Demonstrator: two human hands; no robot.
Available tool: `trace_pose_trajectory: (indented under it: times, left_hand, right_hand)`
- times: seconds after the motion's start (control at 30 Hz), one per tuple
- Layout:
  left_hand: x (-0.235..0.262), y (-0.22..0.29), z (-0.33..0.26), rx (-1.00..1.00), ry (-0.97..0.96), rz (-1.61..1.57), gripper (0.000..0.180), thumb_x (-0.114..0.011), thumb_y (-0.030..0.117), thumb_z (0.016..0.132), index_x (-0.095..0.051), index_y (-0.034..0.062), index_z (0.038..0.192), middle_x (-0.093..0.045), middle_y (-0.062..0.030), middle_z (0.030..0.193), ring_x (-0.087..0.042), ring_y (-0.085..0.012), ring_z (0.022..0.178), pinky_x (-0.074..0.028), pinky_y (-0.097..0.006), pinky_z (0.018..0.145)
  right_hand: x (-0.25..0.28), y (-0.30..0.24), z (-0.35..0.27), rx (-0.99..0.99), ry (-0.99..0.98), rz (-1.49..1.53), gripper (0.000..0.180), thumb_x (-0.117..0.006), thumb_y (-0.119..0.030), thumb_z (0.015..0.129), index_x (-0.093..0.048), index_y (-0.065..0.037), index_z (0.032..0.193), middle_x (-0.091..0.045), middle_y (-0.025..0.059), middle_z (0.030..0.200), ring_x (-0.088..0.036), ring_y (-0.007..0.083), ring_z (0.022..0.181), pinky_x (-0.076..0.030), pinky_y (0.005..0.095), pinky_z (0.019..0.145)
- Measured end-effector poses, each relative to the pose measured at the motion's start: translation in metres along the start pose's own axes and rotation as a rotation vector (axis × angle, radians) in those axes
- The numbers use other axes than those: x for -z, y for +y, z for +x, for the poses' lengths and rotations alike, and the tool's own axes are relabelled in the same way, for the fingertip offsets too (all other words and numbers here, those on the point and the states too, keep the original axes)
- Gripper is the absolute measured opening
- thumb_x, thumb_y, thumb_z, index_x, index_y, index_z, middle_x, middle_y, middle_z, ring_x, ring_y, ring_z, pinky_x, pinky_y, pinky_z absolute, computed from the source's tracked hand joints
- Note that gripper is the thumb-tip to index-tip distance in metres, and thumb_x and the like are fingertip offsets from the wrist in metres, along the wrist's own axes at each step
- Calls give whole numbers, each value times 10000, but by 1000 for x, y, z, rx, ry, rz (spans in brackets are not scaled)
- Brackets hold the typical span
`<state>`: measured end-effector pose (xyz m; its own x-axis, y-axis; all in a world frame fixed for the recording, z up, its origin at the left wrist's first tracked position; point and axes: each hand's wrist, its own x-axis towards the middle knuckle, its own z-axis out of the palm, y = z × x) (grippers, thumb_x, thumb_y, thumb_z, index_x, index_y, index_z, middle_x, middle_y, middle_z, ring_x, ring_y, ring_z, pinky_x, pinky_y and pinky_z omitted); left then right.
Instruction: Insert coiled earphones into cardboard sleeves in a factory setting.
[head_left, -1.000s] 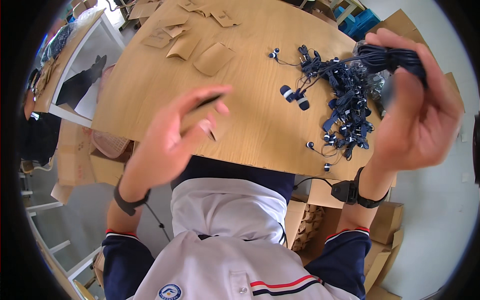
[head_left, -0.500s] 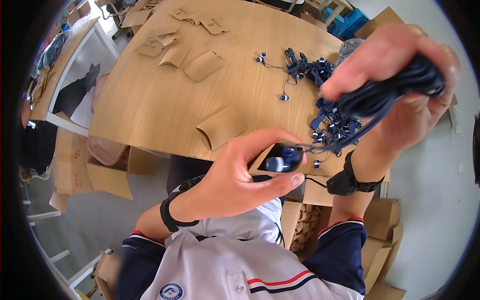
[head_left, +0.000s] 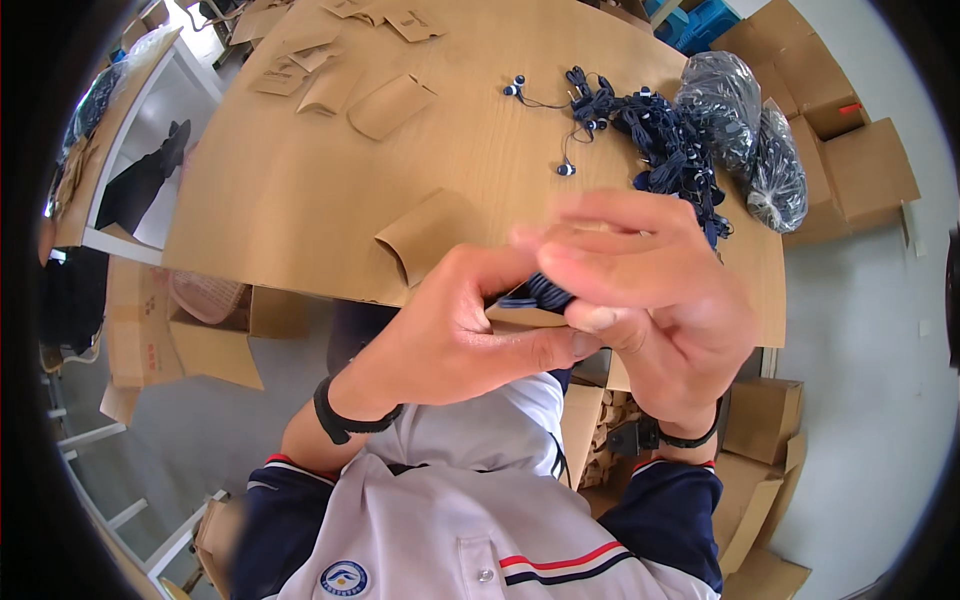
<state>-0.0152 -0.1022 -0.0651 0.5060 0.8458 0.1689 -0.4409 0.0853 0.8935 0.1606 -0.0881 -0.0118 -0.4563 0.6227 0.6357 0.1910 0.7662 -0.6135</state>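
Just past the table's front edge, my left hand (head_left: 440, 335) is closed round a small brown cardboard pillow box (head_left: 527, 316), its open end showing. A coiled dark blue earphone cable (head_left: 543, 292) sits in that opening, partly hidden by fingers. My right hand (head_left: 665, 295) is bent over the coil, fingertips against it and thumb by the box's rim; some of its fingers are blurred. The earbuds are out of sight. On the table beyond my left hand lies another brown pillow box (head_left: 425, 235).
A heap of dark blue earphones (head_left: 665, 140) covers the table's right side, beside clear plastic bags (head_left: 720, 105) of dark items. More pillow boxes (head_left: 390, 105) lie at the far left. Open cartons (head_left: 855, 165) stand right of the table; a carton of brown pieces (head_left: 610, 440) is below.
My right hand has come down and left from its raised place, bringing the coiled cable to the box. The earbuds seen in the box's opening are now covered by the coil.
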Motion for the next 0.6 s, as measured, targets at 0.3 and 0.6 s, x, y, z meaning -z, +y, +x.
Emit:
trace_pose_trajectory:
  times: [0.3, 0.6]
  left_hand:
    - [17, -14, 11, -8, -71, 196, 202, -698, 99, 836, -669, 11, 1016, -676, -85, 815, -585, -72, 696, -478, -251, 615]
    - [10, -48, 17, 6, -250, 322, 181, -689, 59, 802, -601, -61, 907, -556, -201, 661, -485, -322, 564, -404, -372, 549]
  right_hand:
    - [-8, -17, -10, -22, -63, -546, 186, -743, -75, 749, -731, -84, 934, -703, 41, 860, -633, 208, 788, -398, 482, 1003]
    - [6, -20, -32, -272, -173, -354, 153, -698, -111, 883, -649, 34, 900, -656, 130, 776, -598, 241, 645, -499, 385, 802]
